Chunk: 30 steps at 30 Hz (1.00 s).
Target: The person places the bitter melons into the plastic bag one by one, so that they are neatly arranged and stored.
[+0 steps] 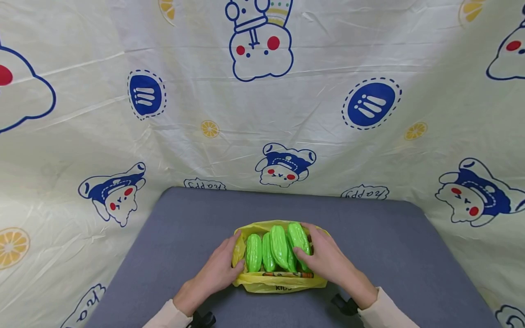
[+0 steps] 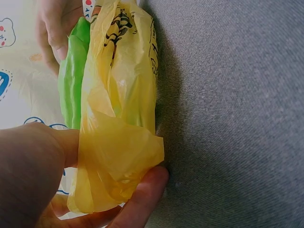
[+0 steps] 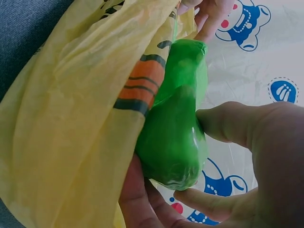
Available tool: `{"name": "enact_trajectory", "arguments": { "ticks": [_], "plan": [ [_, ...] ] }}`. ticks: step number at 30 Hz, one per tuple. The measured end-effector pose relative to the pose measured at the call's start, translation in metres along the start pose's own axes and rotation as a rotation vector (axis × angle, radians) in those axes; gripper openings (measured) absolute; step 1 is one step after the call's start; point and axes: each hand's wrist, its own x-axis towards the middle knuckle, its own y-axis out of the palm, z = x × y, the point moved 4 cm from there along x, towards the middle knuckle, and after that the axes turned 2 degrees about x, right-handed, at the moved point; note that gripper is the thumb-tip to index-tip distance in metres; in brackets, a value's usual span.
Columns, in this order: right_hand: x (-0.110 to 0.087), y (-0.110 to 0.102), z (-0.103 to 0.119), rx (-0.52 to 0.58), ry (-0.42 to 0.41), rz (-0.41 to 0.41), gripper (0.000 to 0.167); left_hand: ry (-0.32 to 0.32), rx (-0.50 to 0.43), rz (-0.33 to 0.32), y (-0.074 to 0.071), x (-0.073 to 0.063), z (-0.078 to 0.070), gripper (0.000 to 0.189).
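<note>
A yellow plastic bag [image 1: 295, 285] with dark print lies on the table, its mouth spread wide. Several glossy green, ridged bitter melons [image 1: 279, 246] lie side by side in it. At the bag's left end, my left hand [image 1: 217, 269] grips the plastic between thumb and fingers; the left wrist view shows the bag [image 2: 128, 90] bunched in that grip. On the right, my right hand [image 1: 328, 257] holds the rightmost bitter melon [image 1: 298, 238], thumb on one side and fingers on the other. In the right wrist view this bitter melon [image 3: 171, 142] sits at the bag's printed edge.
The grey table [image 1: 197, 214] spreads out around the bag. Behind it hangs a pale sheet [image 1: 180, 91] printed with cartoon figures and orange slices. Dark wrist straps [image 1: 345, 304] sit near the light sleeves [image 1: 385, 312].
</note>
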Motion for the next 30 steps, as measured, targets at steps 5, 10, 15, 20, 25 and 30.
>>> {"name": "enact_trajectory", "arguments": {
  "ticks": [5,10,15,20,25,30],
  "plan": [
    [-0.002,0.001,0.0,0.001,0.009,0.008,0.078,-0.005,0.007,0.001,0.001,0.0,0.0,0.085],
    [-0.004,0.001,0.001,0.003,0.026,0.023,0.08,-0.006,0.002,0.013,-0.001,0.0,-0.001,0.085],
    [-0.006,-0.003,0.002,0.004,0.046,0.025,0.079,0.001,0.0,0.026,-0.004,0.001,-0.002,0.084],
    [-0.01,-0.008,-0.001,0.013,0.026,-0.01,0.074,0.012,-0.001,0.033,-0.005,0.002,-0.001,0.084],
    [-0.015,-0.016,-0.006,0.004,-0.032,-0.101,0.066,0.025,0.007,0.025,-0.005,0.0,-0.001,0.084],
    [-0.019,-0.024,-0.015,-0.04,-0.088,-0.202,0.058,0.024,0.01,0.02,-0.006,0.0,0.001,0.082]
  ]
}}
